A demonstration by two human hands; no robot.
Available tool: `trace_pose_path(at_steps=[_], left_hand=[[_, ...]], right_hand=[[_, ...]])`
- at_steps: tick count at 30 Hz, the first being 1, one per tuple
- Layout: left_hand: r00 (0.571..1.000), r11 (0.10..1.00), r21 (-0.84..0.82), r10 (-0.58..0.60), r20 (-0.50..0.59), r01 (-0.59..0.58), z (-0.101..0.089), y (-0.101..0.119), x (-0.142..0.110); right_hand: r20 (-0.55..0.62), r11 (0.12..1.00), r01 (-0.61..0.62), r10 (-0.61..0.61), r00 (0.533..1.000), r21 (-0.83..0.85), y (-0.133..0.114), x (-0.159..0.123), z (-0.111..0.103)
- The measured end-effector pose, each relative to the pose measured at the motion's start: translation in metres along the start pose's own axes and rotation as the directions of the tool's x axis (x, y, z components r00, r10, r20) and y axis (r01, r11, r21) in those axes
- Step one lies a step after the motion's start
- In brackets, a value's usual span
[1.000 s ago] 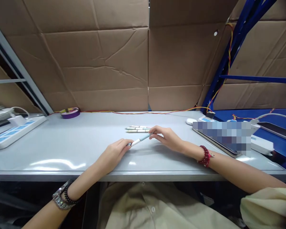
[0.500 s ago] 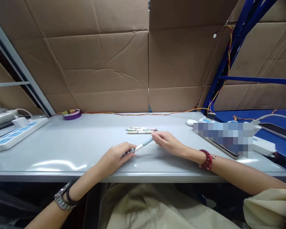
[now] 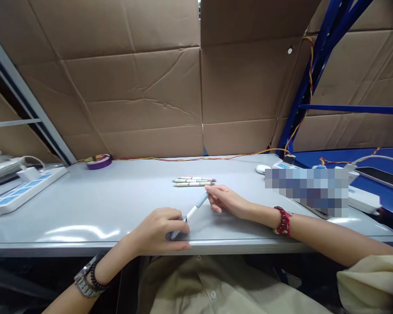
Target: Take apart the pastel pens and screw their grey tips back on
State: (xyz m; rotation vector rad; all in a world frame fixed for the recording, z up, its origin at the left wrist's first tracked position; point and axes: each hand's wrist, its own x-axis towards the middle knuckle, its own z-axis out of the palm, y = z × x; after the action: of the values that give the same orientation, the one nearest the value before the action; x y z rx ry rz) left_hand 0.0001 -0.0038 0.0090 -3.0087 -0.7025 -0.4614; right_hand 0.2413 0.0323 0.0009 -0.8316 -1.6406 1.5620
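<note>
A white and light-blue pen (image 3: pixel 193 212) slants across the near part of the desk. My right hand (image 3: pixel 231 201) pinches its upper, blue end between thumb and fingertips. Around the pen's lower end is my left hand (image 3: pixel 160 230), with thumb and index finger spread apart; that end shows partly between them, and I cannot tell whether a finger touches it. Just beyond my hands, several pens (image 3: pixel 194 184) lie side by side on the desk, pointing left and right.
The grey desk (image 3: pixel 124 192) has a purple tape roll (image 3: pixel 98 162) at its back left. Power strips stand at the left (image 3: pixel 26 187) and right, near a white mouse (image 3: pixel 263 168). A blurred-out patch covers something at the right. Cardboard (image 3: pixel 144 87) walls the back.
My left thumb has parted from the fingers, loosening around the pen's lower end. The pen now slants more steeply, its lower end nearer the desk's front edge. My right hand keeps its pinch.
</note>
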Motion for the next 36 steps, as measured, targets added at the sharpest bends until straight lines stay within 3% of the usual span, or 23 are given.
trace_pose_path(at_steps=[7, 14, 19, 27, 36], left_hand=[[0.966, 0.983, 0.099, 0.174, -0.193, -0.157, 0.006, -0.002, -0.001], [0.886, 0.966, 0.046, 0.253, -0.390, -0.256, 0.007, 0.002, -0.006], [0.877, 0.964, -0.002, 0.241, -0.416, -0.266, 0.009, 0.002, -0.005], [0.921, 0.973, 0.022, 0.224, -0.319, -0.229, 0.008, 0.002, -0.002], [0.882, 0.964, 0.005, 0.245, -0.402, -0.265, 0.006, 0.003, -0.003]], right_hand=[[0.128, 0.973, 0.137, -0.114, 0.985, -0.187, -0.010, -0.007, 0.004], [0.251, 0.965, 0.136, -0.078, 0.965, -0.223, -0.010, -0.007, 0.003], [0.260, 0.961, 0.127, -0.061, 0.964, -0.245, -0.010, -0.007, 0.002], [0.210, 0.963, 0.143, -0.095, 0.973, -0.227, -0.012, -0.006, -0.001], [0.279, 0.951, 0.119, -0.037, 0.959, -0.284, -0.010, -0.007, -0.001]])
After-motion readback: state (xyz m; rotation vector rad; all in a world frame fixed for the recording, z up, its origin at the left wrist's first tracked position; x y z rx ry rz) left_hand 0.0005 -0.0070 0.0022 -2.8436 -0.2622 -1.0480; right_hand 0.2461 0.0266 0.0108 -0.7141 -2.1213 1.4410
